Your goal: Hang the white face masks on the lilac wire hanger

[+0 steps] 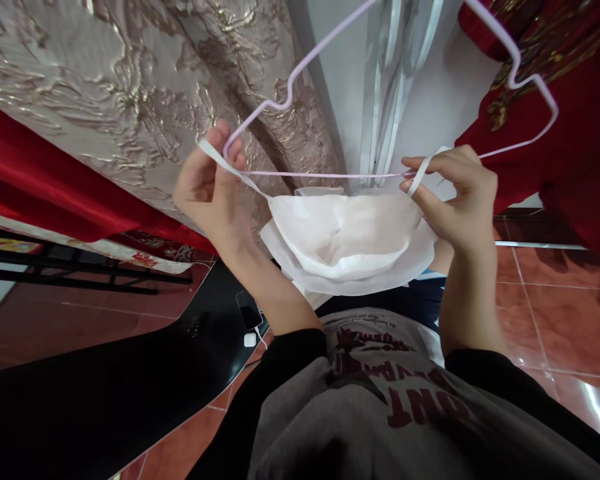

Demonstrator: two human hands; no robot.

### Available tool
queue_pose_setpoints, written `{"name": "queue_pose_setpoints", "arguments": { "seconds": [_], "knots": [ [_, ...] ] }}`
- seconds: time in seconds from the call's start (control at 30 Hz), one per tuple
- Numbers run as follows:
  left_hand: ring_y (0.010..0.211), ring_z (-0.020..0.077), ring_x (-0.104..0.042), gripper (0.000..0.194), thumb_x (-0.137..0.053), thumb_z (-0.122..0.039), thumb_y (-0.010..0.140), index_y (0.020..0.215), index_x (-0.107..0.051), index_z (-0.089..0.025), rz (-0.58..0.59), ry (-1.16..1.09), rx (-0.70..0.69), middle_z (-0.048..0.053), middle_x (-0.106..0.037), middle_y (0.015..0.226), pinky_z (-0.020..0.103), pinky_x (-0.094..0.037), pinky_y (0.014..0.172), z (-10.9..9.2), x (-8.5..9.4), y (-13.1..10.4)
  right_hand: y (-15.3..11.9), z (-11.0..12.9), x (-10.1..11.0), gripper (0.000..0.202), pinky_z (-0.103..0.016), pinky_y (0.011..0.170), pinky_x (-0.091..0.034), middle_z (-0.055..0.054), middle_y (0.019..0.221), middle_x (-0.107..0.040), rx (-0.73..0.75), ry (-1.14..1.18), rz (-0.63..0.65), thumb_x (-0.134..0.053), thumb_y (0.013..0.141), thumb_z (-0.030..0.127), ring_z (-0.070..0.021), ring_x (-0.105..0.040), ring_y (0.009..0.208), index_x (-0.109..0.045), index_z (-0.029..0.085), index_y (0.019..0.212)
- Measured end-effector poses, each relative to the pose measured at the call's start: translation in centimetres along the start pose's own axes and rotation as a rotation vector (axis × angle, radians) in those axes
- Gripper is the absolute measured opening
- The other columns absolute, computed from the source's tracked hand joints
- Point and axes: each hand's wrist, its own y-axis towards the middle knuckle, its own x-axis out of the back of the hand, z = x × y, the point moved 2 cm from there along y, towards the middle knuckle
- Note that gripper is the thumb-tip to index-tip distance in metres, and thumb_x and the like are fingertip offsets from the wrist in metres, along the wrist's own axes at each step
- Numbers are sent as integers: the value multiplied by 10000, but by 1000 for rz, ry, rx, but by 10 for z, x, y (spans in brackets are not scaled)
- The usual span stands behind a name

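left hand (207,183) — clamped on a corner of the pink hanger (325,175), white strap (220,157) across the fingers. right hand (463,190) — pinching the bar, second strap (423,173) around the fingers. white garment (330,233): between hands, below the bar. hazard: loosened pinch, strap slipping, garment tilting.

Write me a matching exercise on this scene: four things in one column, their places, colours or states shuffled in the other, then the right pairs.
Things:
1. Hanger
2. Phone
3. Floor tiles
4. White fabric piece

Descriptions:
A. Reddish, with pale lines between them
B. Below a thin bar, its straps reaching up to the left hand and right hand
C. Pale lilac, with a notch in each sloping side
D. Lying on the black surface, next to a small white block

Right pairs: 1-C, 2-D, 3-A, 4-B
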Motion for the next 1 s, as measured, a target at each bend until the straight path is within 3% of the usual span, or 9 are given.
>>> {"name": "queue_pose_setpoints", "arguments": {
  "seconds": [0.07, 0.13, 0.37, 0.43, 0.63, 0.73, 0.8, 0.93, 1.0],
  "knots": [
    [1037, 202, -837, 225, -975, -221, 965, 1168, -883, -189, 132, 91, 48, -13, -886, 1139, 353, -707, 989, -13, -13, 14, -1, 0, -1, 261, -505, 963, -568, -1, 992, -844, -27, -16, 35, -801, 995, 590, -260, -738, 979, -861, 378, 1135],
    [989, 163, -799, 307, -823, 70, 1004, 1169, -876, -183, 277, 244, 161, -44, -861, 1022, 332, -675, 1037, -25, -31, 27, -3, 1, -3, 266, -528, 1001, -566, -13, 1004, -832, -53, -34, 55, -781, 999, 609, -277, -723, 1002, -854, 383, 1117],
    [738, 168, -562, 448, -580, 177, 1048, 857, -774, -178, 549, 400, 193, -18, -596, 744, 262, -538, 785, -37, -69, 57, -9, 5, -7, 341, -553, 1023, -564, -45, 992, -820, -65, -72, 38, -740, 998, 669, -304, -712, 1024, -853, 359, 1080],
    [781, 171, -578, 393, -616, 119, 1087, 859, -747, -173, 482, 378, 201, -15, -605, 779, 266, -522, 798, -30, -64, 53, -9, 5, -6, 344, -562, 1044, -558, -46, 1010, -826, -68, -56, 44, -739, 998, 669, -309, -719, 1042, -851, 356, 1087],
    [816, 138, -640, 203, -587, -132, 1220, 1074, -672, -244, -158, -88, 452, -44, -696, 849, 302, -534, 827, 8, -51, -17, -10, 5, -11, 358, -571, 1072, -566, -54, 1104, -845, -31, -40, 82, -726, 1019, 636, -310, -743, 1080, -838, 337, 1181],
    [914, 159, -728, 248, -510, -192, 1241, 1085, -693, -247, -121, -199, 505, 1, -785, 930, 344, -591, 914, 18, -65, -52, -12, 4, -17, 358, -584, 1094, -594, -57, 1141, -844, -9, -83, 77, -719, 1028, 624, -317, -758, 1125, -834, 341, 1213],
    [938, 187, -767, 188, -635, -290, 1199, 1031, -712, -254, -74, -241, 472, 17, -811, 969, 374, -617, 957, 19, -73, -62, -13, -1, -15, 354, -589, 1102, -611, -54, 1213, -832, 7, -73, -61, -737, 1024, 606, -330, -765, 1190, -829, 362, 1263],
    [855, 190, -779, 187, -674, -293, 1167, 984, -706, -267, -80, -241, 373, 7, -816, 891, 356, -642, 901, 15, -76, -62, -18, -29, 11, 329, -548, 1199, -568, 5, 1276, -815, 116, 70, -716, -836, 996, 452, -307, -765, 1298, -847, 410, 1322],
    [804, 172, -757, 227, -619, -246, 1184, 973, -702, -261, -98, -218, 344, 8, -803, 856, 319, -623, 833, 13, -75, -60, -19, -43, 30, 324, -507, 1281, -498, 81, 1341, -815, 122, 93, -828, -793, 1030, 334, -289, -735, 1403, -854, 433, 1333]
  ]
}}
